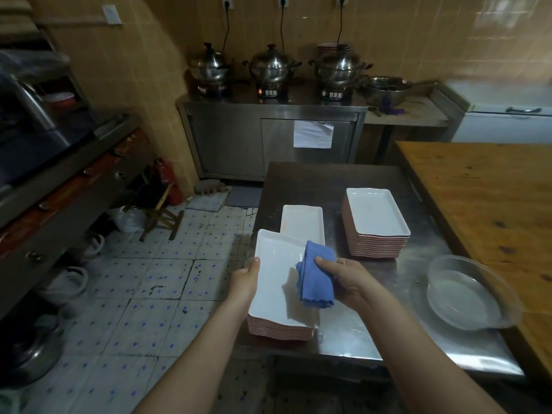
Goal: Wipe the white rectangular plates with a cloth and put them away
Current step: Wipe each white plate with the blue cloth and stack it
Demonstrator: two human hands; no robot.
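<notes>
A person's left hand [245,282] grips the left edge of a white rectangular plate [274,264], tilted above the near stack [280,331] of plates on the steel worktop [343,333]. The right hand [349,282] clutches a blue cloth [316,279] against the plate's face. Beyond and right of the near stack sits a second stack [378,243].

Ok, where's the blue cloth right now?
In the head view, low centre: the blue cloth is gripped in the right hand, over the top plate of the near stack, whose left edge the left hand holds.
</notes>
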